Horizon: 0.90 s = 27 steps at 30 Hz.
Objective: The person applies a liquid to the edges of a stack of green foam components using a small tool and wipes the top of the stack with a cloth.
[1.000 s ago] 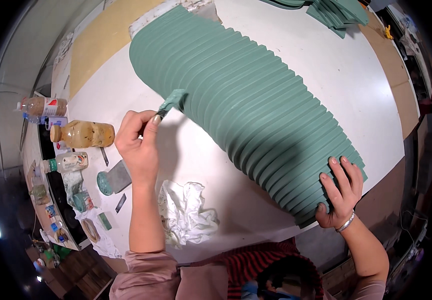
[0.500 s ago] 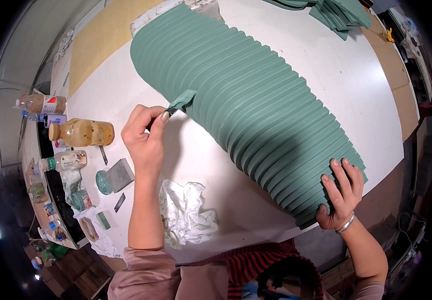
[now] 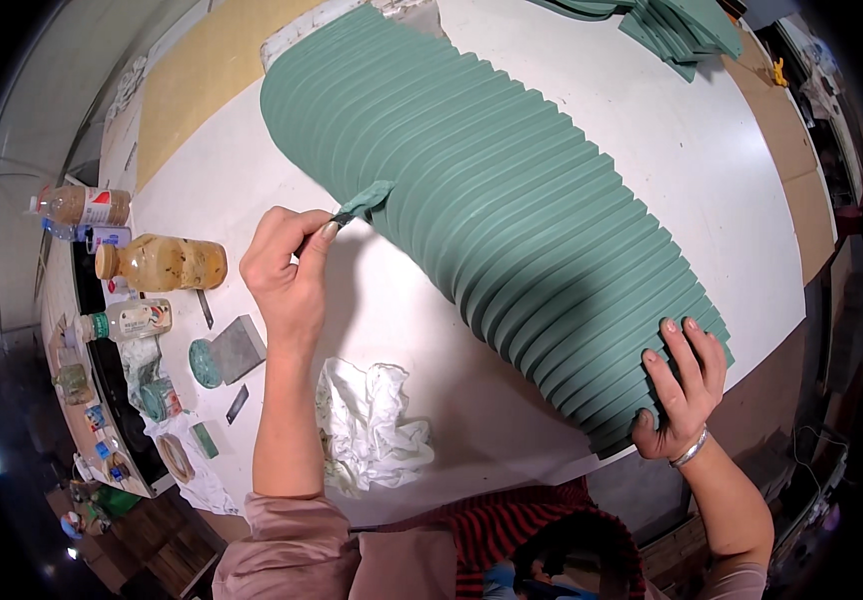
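Observation:
A long row of green ridged slabs [image 3: 492, 235], packed edge to edge, stretches from the far left to the near right of the white table. At its left edge my left hand [image 3: 287, 265] pinches a small dark blade-like tool [image 3: 343, 218] between thumb and fingers. Green paste [image 3: 370, 198] coats the tool's far end, which touches or nearly touches the slabs' rounded ends. My right hand [image 3: 687, 395] lies over the row's near right end, fingers spread on the ridges and thumb at the near side.
A crumpled white cloth [image 3: 372, 425] lies beside my left forearm. To the left are a grey block [image 3: 238, 348], a dark loose blade [image 3: 239, 403] and a bottle of yellowish liquid [image 3: 174, 264]. More green pieces [image 3: 677, 35] sit at the far right on the white table [image 3: 752, 200].
The tool in my left hand has tilted slightly, its pasted end shifting a little to the right along the slabs. My right hand stays in place.

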Each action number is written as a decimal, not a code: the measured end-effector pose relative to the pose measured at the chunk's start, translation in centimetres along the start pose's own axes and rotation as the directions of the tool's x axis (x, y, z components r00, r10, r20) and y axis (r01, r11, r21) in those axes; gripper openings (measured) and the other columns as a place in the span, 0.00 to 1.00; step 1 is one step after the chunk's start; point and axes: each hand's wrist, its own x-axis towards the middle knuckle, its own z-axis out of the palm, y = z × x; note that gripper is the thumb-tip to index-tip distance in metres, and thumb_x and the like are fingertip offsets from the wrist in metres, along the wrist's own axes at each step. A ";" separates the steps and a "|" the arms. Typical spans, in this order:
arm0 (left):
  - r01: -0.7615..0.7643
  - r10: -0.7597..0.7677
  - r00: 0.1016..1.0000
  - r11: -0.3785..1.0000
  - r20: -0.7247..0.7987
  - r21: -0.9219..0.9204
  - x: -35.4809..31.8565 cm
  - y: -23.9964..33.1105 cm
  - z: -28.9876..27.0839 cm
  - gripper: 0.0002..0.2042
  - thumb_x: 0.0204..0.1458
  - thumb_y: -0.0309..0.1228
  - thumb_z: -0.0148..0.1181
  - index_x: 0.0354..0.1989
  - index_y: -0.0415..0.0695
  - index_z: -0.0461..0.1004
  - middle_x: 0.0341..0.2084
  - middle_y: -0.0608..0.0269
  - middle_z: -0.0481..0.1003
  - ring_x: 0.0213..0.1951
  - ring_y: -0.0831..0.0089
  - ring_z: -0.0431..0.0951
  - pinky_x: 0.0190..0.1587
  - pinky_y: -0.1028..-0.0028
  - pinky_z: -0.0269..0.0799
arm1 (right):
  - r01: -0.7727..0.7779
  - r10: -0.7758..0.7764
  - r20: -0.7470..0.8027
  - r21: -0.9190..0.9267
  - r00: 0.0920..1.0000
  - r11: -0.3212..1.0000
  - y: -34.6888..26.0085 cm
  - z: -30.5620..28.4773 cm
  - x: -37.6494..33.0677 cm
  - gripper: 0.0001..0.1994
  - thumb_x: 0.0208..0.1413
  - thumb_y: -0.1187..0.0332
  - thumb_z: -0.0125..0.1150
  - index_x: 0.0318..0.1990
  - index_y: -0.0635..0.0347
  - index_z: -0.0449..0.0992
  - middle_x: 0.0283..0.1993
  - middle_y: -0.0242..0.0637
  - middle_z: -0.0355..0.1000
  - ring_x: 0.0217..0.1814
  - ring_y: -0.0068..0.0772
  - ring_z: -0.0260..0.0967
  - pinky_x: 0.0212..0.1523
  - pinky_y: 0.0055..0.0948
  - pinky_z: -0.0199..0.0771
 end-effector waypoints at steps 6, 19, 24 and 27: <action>-0.012 0.012 1.000 1.000 -0.013 -0.009 0.0 -0.5 0.2 0.02 0.51 0.20 0.64 0.32 0.35 0.78 0.22 0.68 0.67 0.26 0.79 0.64 0.30 0.78 0.58 | 0.005 -0.005 0.003 -0.004 1.000 1.000 0.0 -0.1 0.0 0.22 0.55 0.55 0.47 0.50 0.57 0.78 0.56 0.53 0.74 0.62 0.58 0.66 0.60 0.53 0.60; 0.020 -0.023 0.996 0.999 -0.082 -0.039 -1.3 -0.5 -0.1 0.02 0.51 0.20 0.64 0.32 0.35 0.78 0.22 0.68 0.68 0.26 0.79 0.65 0.29 0.79 0.58 | 0.016 -0.016 0.003 -0.017 1.000 1.000 0.1 0.2 -0.2 0.23 0.55 0.55 0.47 0.50 0.59 0.77 0.56 0.55 0.73 0.62 0.60 0.66 0.59 0.54 0.60; 0.085 -0.089 0.993 0.995 -0.072 -0.051 -2.9 -0.9 -0.4 0.02 0.49 0.18 0.65 0.30 0.35 0.79 0.22 0.64 0.71 0.24 0.77 0.67 0.27 0.77 0.61 | 0.018 -0.018 0.006 -0.024 1.000 1.000 0.0 0.1 -0.2 0.23 0.55 0.55 0.47 0.50 0.59 0.78 0.57 0.55 0.73 0.63 0.60 0.66 0.59 0.54 0.60; 0.142 -0.148 0.986 0.986 -0.072 -0.088 -3.8 -1.5 -0.4 0.02 0.48 0.18 0.64 0.30 0.35 0.79 0.22 0.64 0.71 0.24 0.77 0.67 0.28 0.77 0.61 | 0.018 -0.018 0.006 -0.024 1.000 1.000 0.1 0.2 -0.2 0.23 0.55 0.54 0.47 0.50 0.59 0.78 0.57 0.55 0.73 0.63 0.60 0.65 0.59 0.54 0.60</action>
